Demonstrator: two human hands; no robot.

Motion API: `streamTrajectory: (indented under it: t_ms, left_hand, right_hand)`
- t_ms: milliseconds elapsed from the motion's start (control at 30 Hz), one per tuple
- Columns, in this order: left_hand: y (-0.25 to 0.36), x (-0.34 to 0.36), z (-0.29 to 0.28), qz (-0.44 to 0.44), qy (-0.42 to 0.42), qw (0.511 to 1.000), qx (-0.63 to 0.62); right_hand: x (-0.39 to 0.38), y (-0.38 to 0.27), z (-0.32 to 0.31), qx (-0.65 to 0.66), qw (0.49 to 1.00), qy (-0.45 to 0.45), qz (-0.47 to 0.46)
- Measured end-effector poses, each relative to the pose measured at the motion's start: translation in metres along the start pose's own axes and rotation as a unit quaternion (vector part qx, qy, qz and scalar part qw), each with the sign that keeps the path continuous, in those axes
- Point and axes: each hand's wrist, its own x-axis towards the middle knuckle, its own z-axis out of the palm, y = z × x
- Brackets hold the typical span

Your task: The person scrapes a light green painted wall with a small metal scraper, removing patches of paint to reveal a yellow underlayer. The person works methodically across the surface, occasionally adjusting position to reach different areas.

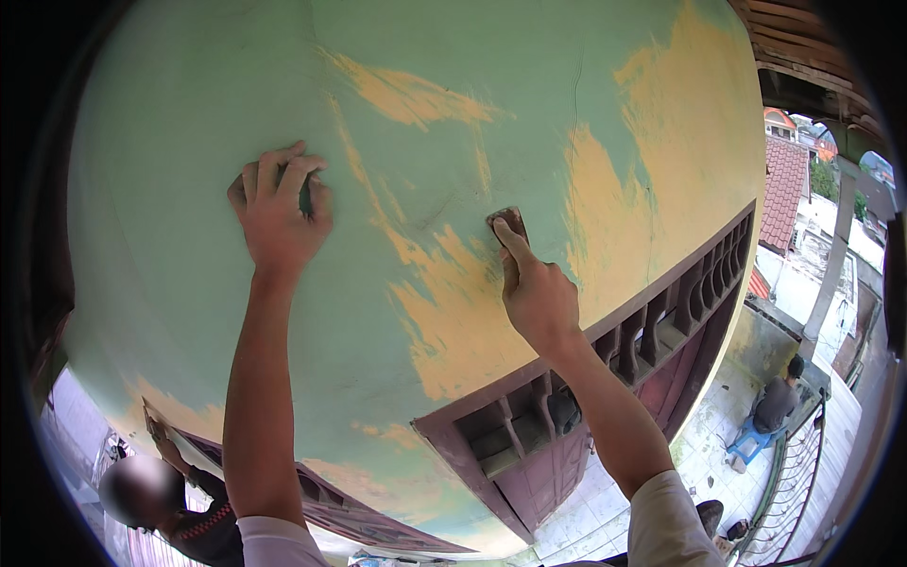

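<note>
A green wall (453, 57) with yellow patches spreads in front of me. On its left part is my left hand (281, 206), the fingers bent and curled against the surface; a dark spot shows between thumb and fingers, and I cannot tell if it is an object or shadow. Farther right, my right hand (540, 293) grips a small flat brown piece (511, 227), its thumb or a finger laid along it. That piece lies against the wall at the upper edge of a yellow patch (463, 312). Its exact kind cannot be made out.
Below my right forearm are a brown vent frame (510, 430) and a purplish door (539, 482). Another person (142, 491) reaches to the wall at lower left. A second person sits on a blue stool (753, 437) by a curved railing (803, 463), on a pale tiled floor (704, 463).
</note>
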Motion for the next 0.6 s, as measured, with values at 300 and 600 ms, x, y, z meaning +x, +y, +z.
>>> streamTrajectory:
  t_ms: [300,600]
  left_hand:
    - [0.003,-0.001,-0.003,-0.001,-0.013,1.000,0.006]
    - [0.003,-0.003,-0.002,-0.007,-0.014,1.000,0.010]
  right_hand:
    - [0.003,-0.007,-0.002,-0.014,1.000,-0.002,0.006]
    - [0.051,-0.018,-0.017,-0.026,0.999,0.031,-0.008]
